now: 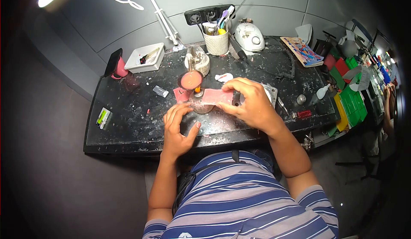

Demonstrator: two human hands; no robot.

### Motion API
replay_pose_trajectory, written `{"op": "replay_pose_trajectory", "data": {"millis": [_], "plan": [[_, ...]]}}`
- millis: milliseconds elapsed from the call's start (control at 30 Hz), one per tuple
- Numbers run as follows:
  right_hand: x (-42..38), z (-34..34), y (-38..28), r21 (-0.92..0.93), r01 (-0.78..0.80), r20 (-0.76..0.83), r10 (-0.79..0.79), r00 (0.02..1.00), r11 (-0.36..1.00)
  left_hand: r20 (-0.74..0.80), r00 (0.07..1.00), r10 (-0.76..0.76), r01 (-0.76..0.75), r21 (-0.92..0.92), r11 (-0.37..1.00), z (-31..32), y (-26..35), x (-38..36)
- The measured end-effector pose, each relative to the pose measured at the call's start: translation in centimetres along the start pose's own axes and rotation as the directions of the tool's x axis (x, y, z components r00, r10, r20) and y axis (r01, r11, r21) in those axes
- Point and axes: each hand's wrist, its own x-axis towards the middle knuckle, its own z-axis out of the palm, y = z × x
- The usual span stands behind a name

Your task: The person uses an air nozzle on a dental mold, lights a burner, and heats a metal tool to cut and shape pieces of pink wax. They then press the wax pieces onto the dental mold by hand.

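Right hand (250,104) pinches pink sheet (217,97); left hand (177,125) rests open on table (128,123)

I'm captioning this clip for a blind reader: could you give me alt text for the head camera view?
A person's right hand holds a flat pink wax sheet over a small glass burner on a speckled black workbench, while the left hand rests open beside it. Behind stand a round cup of pink material and a white woven tool holder.
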Motion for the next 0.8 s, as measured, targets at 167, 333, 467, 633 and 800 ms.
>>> {"op": "replay_pose_trajectory", "data": {"millis": [167,333,467,633,800], "plan": [[0.9,1.3,0.5,0.068,-0.038,-0.043,0.041,0.998,0.997,0.003,1.0,-0.01,0.01,-0.019,1.0,0.0,0.0,0.0],[1.5,2.4,0.9,0.072,-0.066,-0.046,0.069,0.997,0.995,0.014,1.0,0.006,-0.007,0.036,0.999,-0.1,0.4,0.1],[2.3,2.5,1.1,0.001,-0.121,-0.032,0.121,0.992,0.993,0.014,1.0,0.001,-0.002,0.04,0.999,-0.2,0.3,0.1],[2.8,2.9,1.4,0.002,-0.188,-0.031,0.188,0.982,0.982,0.012,1.0,0.009,-0.009,0.029,1.0,-0.2,0.4,0.1],[2.8,2.7,0.4,0.031,-0.203,-0.025,0.204,0.979,0.979,0.01,1.0,0.015,-0.016,0.025,1.0,-0.2,0.2,0.1]]}}
